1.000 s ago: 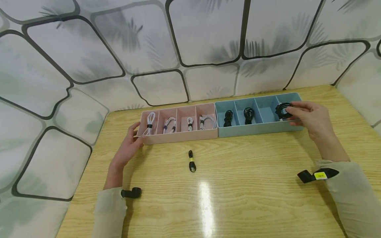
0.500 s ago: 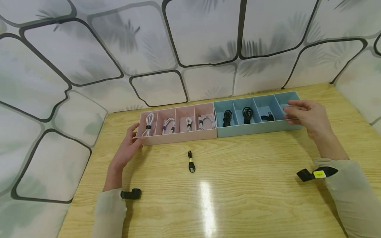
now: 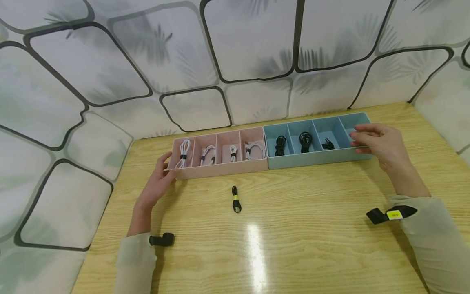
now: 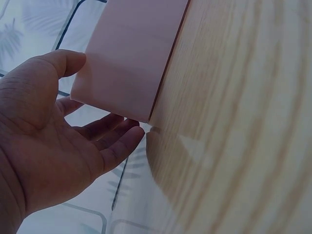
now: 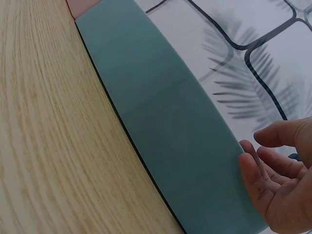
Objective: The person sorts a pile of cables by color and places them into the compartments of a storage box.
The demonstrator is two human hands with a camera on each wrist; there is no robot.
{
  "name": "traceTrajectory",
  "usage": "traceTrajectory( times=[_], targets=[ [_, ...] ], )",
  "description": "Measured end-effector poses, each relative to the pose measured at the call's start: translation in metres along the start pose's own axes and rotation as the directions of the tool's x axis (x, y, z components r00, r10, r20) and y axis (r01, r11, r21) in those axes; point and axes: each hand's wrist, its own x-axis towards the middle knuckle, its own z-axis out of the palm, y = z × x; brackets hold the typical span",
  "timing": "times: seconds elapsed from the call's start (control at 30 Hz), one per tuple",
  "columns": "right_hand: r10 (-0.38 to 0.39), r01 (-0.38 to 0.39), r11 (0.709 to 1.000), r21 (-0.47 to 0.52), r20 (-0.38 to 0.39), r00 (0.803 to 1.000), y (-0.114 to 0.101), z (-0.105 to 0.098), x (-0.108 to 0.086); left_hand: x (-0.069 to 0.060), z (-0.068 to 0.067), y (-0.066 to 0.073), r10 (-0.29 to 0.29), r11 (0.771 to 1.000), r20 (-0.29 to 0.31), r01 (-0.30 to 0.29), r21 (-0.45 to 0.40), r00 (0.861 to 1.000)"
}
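My left hand [image 3: 158, 177] rests at the left end of a pink divided box [image 3: 222, 169]; in the left wrist view its thumb [image 4: 73, 63] touches the box's upper edge. My right hand [image 3: 385, 147], fingers loosely bent, touches the right end of a blue divided box [image 3: 319, 158] and holds nothing. A black cable [image 3: 328, 144] lies in the blue box's third compartment, mostly hidden by the front wall. The first two blue compartments hold bundled black cables, a cable [image 3: 280, 145] and another cable [image 3: 305, 142]. Nearer me lies a small black cable [image 3: 236, 199] with a yellow tie.
White cables lie in the pink compartments, such as a looped cable [image 3: 184, 153] at the left and a coiled cable [image 3: 256, 151] at the right. Both boxes stand end to end on a wooden table [image 3: 301, 237], before a patterned wall [image 3: 257, 98].
My right hand has let go of the coiled black cable, which dropped into the third blue compartment and settled lower. The left hand has stayed at the pink box.
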Motion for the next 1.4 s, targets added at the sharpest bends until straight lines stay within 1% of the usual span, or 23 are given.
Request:
traceTrajectory(
  times=[0.17, 0.33, 0.57, 0.8, 1.0, 1.07, 1.2, 1.3, 1.33, 1.4],
  targets=[
    [-0.009, 0.009, 1.0, 0.014, 0.013, 1.0, -0.002, 0.003, 0.0, -0.003, -0.001, 0.0, 0.002, 1.0, -0.007, -0.002, -0.003, 1.0],
    [-0.013, 0.013, 1.0, 0.025, 0.019, 1.0, -0.005, 0.004, -0.002, -0.002, -0.002, -0.001, -0.001, 1.0, -0.009, 0.001, -0.001, 1.0],
    [-0.014, 0.014, 1.0, -0.018, 0.023, 1.0, -0.007, 0.004, -0.003, -0.001, -0.003, -0.001, 0.02, 1.0, -0.002, -0.02, -0.021, 1.0],
    [-0.024, 0.027, 0.999, -0.028, 0.1, 0.995, -0.007, 0.014, -0.004, 0.001, -0.004, -0.004, 0.025, 1.0, -0.008, -0.025, -0.003, 1.0],
    [-0.019, 0.036, 0.994, -0.103, 0.162, 0.987, -0.007, 0.025, -0.011, 0.004, -0.002, -0.005, 0.025, 1.0, -0.001, -0.025, -0.001, 1.0],
    [-0.019, 0.048, 0.987, -0.152, 0.187, 0.982, -0.008, 0.031, -0.014, 0.005, -0.001, -0.005, 0.021, 1.0, 0.001, -0.021, -0.003, 1.0],
    [-0.009, 0.062, 0.98, -0.191, 0.269, 0.963, -0.01, 0.046, -0.02, 0.006, 0.0, -0.005, 0.011, 1.0, 0.001, -0.011, -0.005, 1.0],
    [0.008, 0.077, 0.965, -0.251, 0.319, 0.948, -0.011, 0.06, -0.023, 0.005, 0.0, -0.006, 0.008, 1.0, -0.001, -0.008, -0.006, 1.0],
    [0.015, 0.078, 0.959, -0.272, 0.325, 0.946, -0.011, 0.066, -0.025, 0.005, 0.0, -0.006, 0.008, 1.0, -0.002, -0.008, -0.008, 1.0],
    [0.028, 0.091, 0.939, -0.33, 0.339, 0.94, -0.01, 0.077, -0.027, 0.005, 0.0, -0.006, 0.012, 1.0, -0.003, -0.012, -0.009, 1.0]
  ],
)
